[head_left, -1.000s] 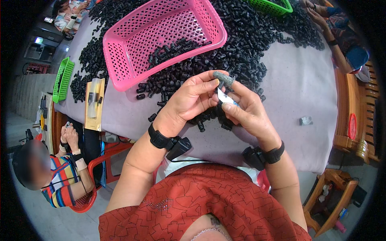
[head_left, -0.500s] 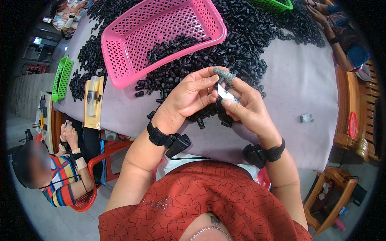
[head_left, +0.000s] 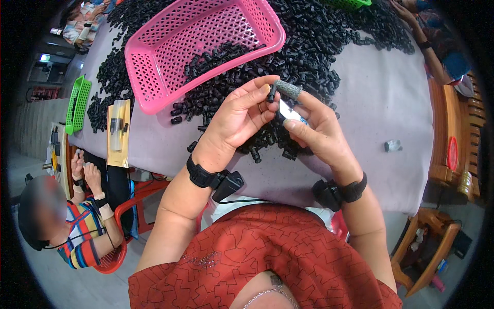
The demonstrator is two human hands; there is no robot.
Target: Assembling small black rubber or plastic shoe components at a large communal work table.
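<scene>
My left hand [head_left: 242, 110] pinches a small black cylindrical plastic part [head_left: 271, 93] between thumb and forefinger. Close on its right, my right hand [head_left: 321, 121] grips a small knife with a pale, pointed blade [head_left: 289, 110]; a bit of blue shows by the thumb. A grey textured finger cover [head_left: 288, 89] sleeves my right forefinger, which reaches past the blade toward the black part. Whether the blade touches the part, I cannot tell. Beneath and beyond both hands spreads a heap of similar black parts [head_left: 309, 67].
A pink perforated basket [head_left: 154, 105] with black parts inside stands beyond my left hand. Green baskets [head_left: 78, 105] sit at the far left and far edge. A yellow card with a clear tube [head_left: 117, 136] lies left; a small clear object [head_left: 393, 146] lies right. Other people work around the table.
The black part now shows more plainly in my left fingertips. My right forefinger has straightened and shifted slightly off it. At the left, a co-worker's hands have moved apart.
</scene>
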